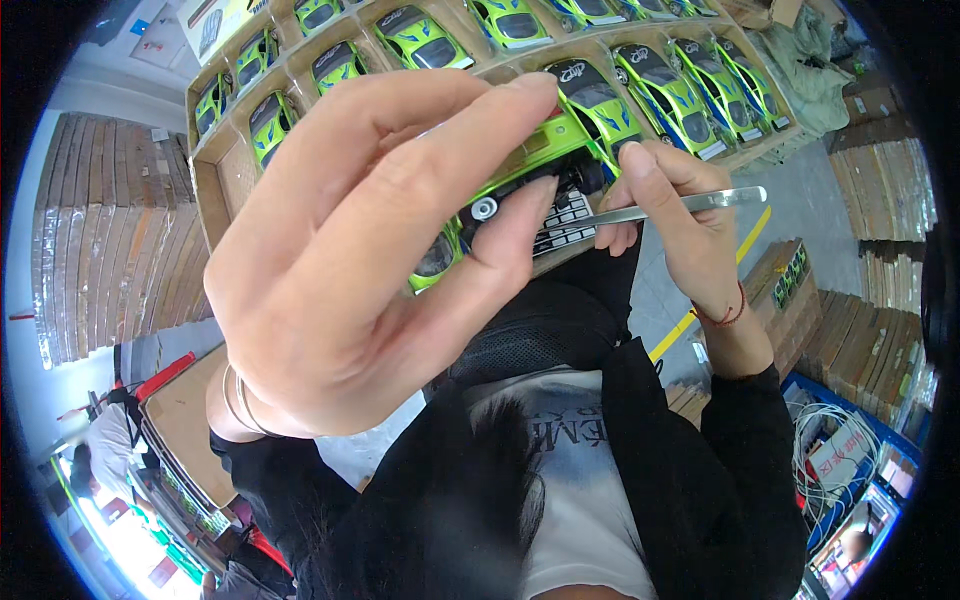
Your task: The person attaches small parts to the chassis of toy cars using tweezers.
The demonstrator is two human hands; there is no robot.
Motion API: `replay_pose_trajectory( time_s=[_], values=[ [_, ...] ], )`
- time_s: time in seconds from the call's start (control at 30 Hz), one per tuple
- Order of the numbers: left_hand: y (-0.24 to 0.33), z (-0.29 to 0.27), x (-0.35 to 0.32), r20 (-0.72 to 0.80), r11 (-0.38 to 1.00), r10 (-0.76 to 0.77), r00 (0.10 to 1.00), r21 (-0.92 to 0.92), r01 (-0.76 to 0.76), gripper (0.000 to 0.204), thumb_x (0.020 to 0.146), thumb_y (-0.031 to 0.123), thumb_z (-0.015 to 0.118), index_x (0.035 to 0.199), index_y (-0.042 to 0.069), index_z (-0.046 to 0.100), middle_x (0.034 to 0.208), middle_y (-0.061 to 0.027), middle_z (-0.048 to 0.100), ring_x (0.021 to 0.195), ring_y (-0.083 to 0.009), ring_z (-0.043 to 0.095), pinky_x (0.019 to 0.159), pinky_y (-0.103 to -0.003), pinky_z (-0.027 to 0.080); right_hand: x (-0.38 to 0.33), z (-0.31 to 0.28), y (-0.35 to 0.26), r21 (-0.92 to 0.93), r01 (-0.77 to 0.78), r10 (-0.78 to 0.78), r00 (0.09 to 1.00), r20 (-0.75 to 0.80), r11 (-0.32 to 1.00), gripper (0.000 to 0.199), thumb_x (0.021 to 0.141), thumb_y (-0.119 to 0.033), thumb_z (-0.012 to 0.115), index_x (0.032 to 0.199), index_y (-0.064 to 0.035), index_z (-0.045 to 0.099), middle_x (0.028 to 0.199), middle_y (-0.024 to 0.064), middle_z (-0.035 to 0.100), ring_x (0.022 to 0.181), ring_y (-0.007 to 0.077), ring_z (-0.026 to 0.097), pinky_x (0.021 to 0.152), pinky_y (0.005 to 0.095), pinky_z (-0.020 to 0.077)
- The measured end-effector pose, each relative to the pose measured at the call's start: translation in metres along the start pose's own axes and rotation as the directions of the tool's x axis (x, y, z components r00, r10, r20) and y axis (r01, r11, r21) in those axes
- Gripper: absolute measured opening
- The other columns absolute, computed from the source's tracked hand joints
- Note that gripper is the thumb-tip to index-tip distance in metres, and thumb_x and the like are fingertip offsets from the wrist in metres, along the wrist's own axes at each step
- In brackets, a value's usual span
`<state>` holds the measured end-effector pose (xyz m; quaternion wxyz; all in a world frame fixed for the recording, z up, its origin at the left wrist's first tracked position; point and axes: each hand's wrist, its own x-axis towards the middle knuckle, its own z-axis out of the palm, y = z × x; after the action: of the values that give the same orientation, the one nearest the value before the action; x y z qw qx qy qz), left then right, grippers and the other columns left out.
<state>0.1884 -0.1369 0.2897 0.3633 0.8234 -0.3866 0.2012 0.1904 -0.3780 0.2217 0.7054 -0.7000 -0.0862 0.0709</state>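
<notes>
My left hand (370,230), large and close to the camera, pinches a bright green toy car (535,150) between thumb and fingers. The car is tipped so that part of its dark underside and its wheels show. From the right, my right hand (680,210) grips a pair of metal tweezers (700,201), their tips pointing at the car's lower side. Whether the tips touch the car I cannot tell. Just below the car a sheet with small white rectangles (568,222) shows, partly covered by my thumb and the tweezers.
Behind my hands lies a cardboard tray (215,185) divided into compartments, with several green toy cars (425,38) in them. Stacks of flattened cardboard (120,240) stand at the left, more cartons (880,190) at the right. A blue crate (870,440) with white cables is at lower right.
</notes>
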Motion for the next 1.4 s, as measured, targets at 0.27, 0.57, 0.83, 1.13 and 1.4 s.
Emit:
replay_pose_trajectory(
  time_s=[0.27, 0.57, 0.83, 1.13, 1.4],
  values=[
    [0.001, 0.008, -0.005, -0.066, 1.0, -0.031, 0.997, 0.002, 0.031, 0.046, 0.073, -0.012, 0.077, 0.117, -0.009, 0.065, 0.111, -0.0204, 0.065, 0.099, -0.023, 0.067, 0.083, -0.031, 0.058, 0.001, 0.003, -0.001, -0.105, 0.0, 0.001, 1.0, 0.007, 0.994, 0.035, 0.1, -0.024, 0.06, 0.074, 0.0006, 0.063, 0.062, 0.005, 0.062, 0.053, 0.0079, 0.06, 0.048, 0.021, 0.0446],
    [-0.002, 0.007, -0.006, -0.054, 0.998, -0.058, 0.997, -0.043, 0.056, 0.049, 0.075, -0.012, 0.076, 0.122, -0.008, 0.062, 0.112, -0.0197, 0.064, 0.101, -0.0227, 0.067, 0.082, -0.03, 0.058, 0.004, 0.004, 0.005, -0.116, 0.043, -0.039, 0.999, 0.036, 0.992, 0.032, 0.101, -0.019, 0.055, 0.076, -0.0005, 0.06, 0.066, 0.0064, 0.063, 0.053, 0.0091, 0.06, 0.047, 0.0221, 0.0449],
    [0.014, 0.007, -0.009, -0.003, 0.965, -0.183, 0.983, -0.193, 0.179, 0.047, 0.074, -0.009, 0.077, 0.118, -0.009, 0.062, 0.115, -0.02, 0.065, 0.108, -0.0255, 0.065, 0.093, -0.035, 0.053, 0.007, 0.0, -0.032, 0.317, 0.471, -0.519, 0.85, 0.088, 0.824, 0.037, 0.109, -0.03, 0.027, 0.084, -0.0096, 0.047, 0.061, 0.0058, 0.054, 0.048, 0.0139, 0.05, 0.073, 0.039, 0.0557],
    [0.024, 0.005, -0.005, 0.007, 0.982, -0.155, 0.988, -0.109, 0.155, 0.045, 0.07, -0.002, 0.084, 0.111, -0.004, 0.065, 0.111, -0.0212, 0.069, 0.103, -0.029, 0.068, 0.09, -0.037, 0.053, 0.01, 0.003, -0.053, 0.202, 0.451, -0.485, 0.856, 0.178, 0.869, 0.041, 0.109, -0.031, 0.018, 0.083, -0.0118, 0.043, 0.056, 0.0051, 0.048, 0.048, 0.0125, 0.048, 0.089, 0.0471, 0.0578],
    [0.023, 0.003, -0.004, 0.009, 0.983, -0.154, 0.988, -0.102, 0.154, 0.045, 0.07, -0.002, 0.083, 0.111, -0.003, 0.065, 0.112, -0.0201, 0.069, 0.102, -0.029, 0.069, 0.089, -0.037, 0.053, 0.006, 0.01, -0.055, 0.14, 0.413, -0.426, 0.902, 0.074, 0.9, 0.039, 0.108, -0.032, 0.024, 0.082, -0.0107, 0.043, 0.055, 0.0075, 0.05, 0.045, 0.0119, 0.049, 0.085, 0.0447, 0.0591]
  ],
)
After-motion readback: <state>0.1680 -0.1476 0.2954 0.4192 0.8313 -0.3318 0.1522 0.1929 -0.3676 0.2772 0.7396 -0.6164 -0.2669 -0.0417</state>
